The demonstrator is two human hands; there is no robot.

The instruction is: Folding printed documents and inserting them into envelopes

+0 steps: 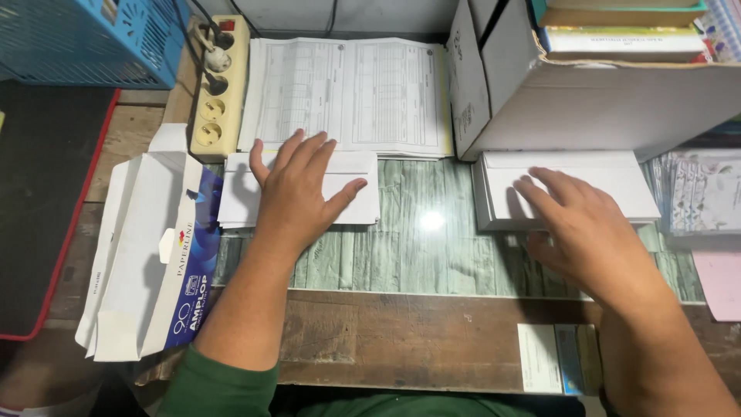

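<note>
Envelopes [351, 185] under left hand [297, 193]; right hand [587, 232] on envelope stack [602, 181].

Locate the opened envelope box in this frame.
In the head view, the opened envelope box lies flat at the left of the desk, beside the left hand and its envelope pile, just below the power strip.

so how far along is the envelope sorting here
Done so far: the envelope box lies opened and looks emptied at the left, and a small pile of white envelopes sits on the desk. In hand: the left hand presses flat on that pile while the right hand reaches onto the thicker envelope stack on the right. Left: that thicker stack looks largely untouched.
</note>
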